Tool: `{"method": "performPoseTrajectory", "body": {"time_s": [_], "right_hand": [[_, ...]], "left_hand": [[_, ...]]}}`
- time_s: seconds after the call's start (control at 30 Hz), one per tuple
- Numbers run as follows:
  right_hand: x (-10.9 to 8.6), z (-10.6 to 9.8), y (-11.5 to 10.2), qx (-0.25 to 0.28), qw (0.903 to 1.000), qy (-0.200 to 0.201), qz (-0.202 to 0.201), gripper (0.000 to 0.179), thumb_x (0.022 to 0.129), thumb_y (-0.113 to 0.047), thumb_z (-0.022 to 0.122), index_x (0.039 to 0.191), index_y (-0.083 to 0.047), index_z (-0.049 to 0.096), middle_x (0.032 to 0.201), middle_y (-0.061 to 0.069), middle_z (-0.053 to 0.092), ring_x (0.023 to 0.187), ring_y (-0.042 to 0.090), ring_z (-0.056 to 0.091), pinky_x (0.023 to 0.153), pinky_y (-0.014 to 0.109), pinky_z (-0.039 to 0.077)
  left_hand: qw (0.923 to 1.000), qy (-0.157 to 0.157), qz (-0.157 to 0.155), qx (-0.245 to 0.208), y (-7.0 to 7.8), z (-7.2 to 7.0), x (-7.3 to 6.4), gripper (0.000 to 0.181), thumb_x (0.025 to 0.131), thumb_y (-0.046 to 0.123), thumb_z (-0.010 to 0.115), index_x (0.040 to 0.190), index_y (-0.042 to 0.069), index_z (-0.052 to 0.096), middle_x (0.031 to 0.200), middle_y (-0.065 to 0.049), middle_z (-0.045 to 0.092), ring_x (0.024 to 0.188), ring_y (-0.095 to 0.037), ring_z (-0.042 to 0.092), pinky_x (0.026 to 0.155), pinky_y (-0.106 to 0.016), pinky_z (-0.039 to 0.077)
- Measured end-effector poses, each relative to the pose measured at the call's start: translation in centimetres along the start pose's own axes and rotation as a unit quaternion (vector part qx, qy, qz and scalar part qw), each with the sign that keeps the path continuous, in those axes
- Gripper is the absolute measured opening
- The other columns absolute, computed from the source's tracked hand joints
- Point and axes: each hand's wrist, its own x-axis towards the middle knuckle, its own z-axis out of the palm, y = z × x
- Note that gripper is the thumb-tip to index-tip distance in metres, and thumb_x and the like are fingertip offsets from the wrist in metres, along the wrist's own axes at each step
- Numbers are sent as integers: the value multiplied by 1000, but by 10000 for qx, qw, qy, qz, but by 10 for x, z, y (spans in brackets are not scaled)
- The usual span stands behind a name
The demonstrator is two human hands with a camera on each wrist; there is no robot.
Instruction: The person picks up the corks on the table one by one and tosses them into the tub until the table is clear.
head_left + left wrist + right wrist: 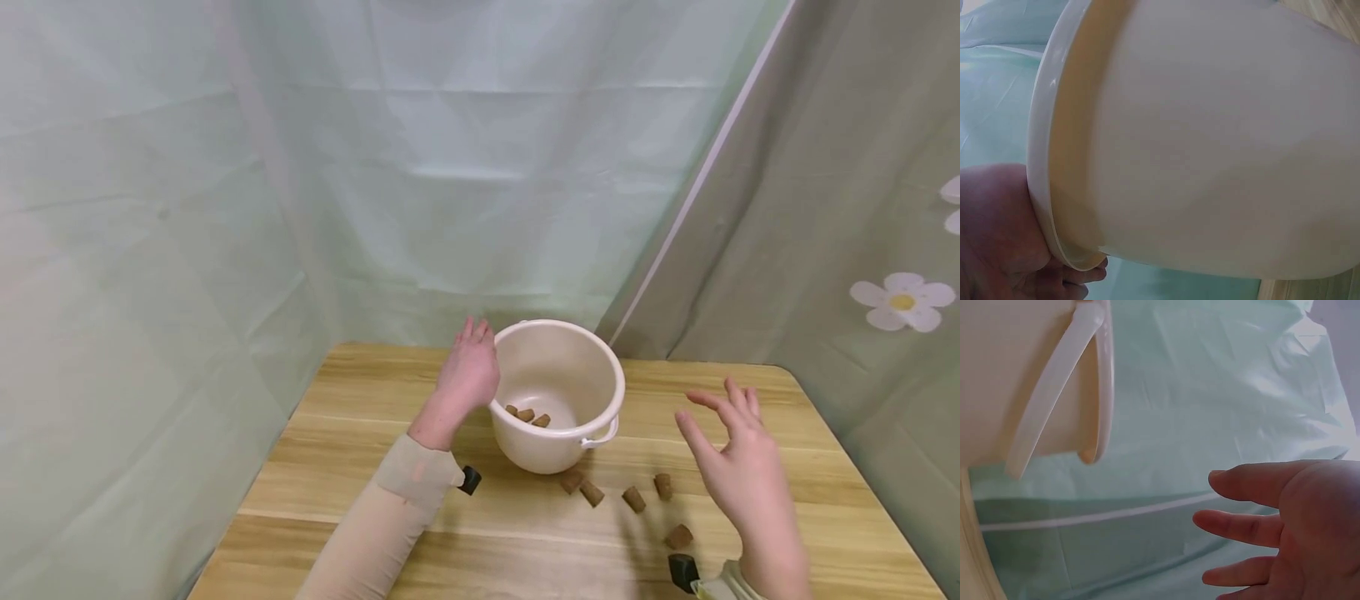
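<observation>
A cream-white bucket (551, 450) stands upright on the table. My left hand (472, 371) grips its left rim, with fingertips (1094, 274) showing past the lip in the left wrist view. Several brown tapered corks (527, 415) lie on the bucket's bottom. More corks are scattered on the wood in front and to the right, among them one cork (633, 499) between the bucket and my right hand (746, 458). That hand hovers over the table, thumb and fingers spread apart, holding nothing. The bucket's white handle (1054, 394) hangs down on the side facing it.
The wooden table (322, 467) has light curtains (480, 192) close behind it and at its left. On the right hangs a grey-green curtain (795, 275) with white flowers. Small black devices (682, 572) sit by both wrists.
</observation>
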Motion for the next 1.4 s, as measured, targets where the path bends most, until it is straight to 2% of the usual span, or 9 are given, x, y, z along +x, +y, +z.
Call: {"method": "performPoseTrajectory", "body": {"time_s": [0.3,0.53,0.73,1.0,1.17,1.4], "right_hand": [[-2,-8,14,-220,9993,-281,74,53,109,-42,64,144,-1,62,168,37,23,159,55,6,118,84,11],[-2,-10,23,-570,9962,-637,160,55,108,-47,63,143,-4,62,164,41,27,157,58,10,108,90,23],[-3,-11,34,-670,9940,-830,230,56,109,-47,61,144,-3,60,163,44,27,156,61,9,108,89,23],[-10,-13,50,-1133,9855,-1236,244,54,108,-49,62,138,-4,66,159,45,32,152,64,18,97,89,36],[-14,-12,57,-1230,9819,-1401,336,55,108,-51,62,136,-5,67,159,46,30,152,63,18,101,90,32],[-16,-1,66,-1364,9737,-1778,417,54,106,-53,63,134,-6,68,158,46,32,149,65,23,100,91,33]], "left_hand": [[10000,9,-55,74,-2,-3,0,48,113,9,36,156,-11,44,168,-25,36,161,-42,20,131,-51,18],[9999,-60,-87,62,-3,-3,1,48,114,9,36,157,-11,44,169,-25,35,161,-41,19,131,-51,17],[9999,-54,-55,99,-6,-2,3,48,114,10,35,157,-10,44,169,-24,35,161,-41,20,131,-51,18],[9999,-120,-7,123,-5,-4,3,49,113,9,35,157,-11,43,169,-25,34,161,-41,18,131,-50,17],[9999,-91,-24,82,-5,-4,3,48,114,10,34,157,-11,42,169,-25,33,161,-41,19,131,-49,15],[9999,-106,8,111,-6,-2,5,49,115,11,34,157,-11,42,169,-25,34,161,-42,19,131,-50,16]]}}
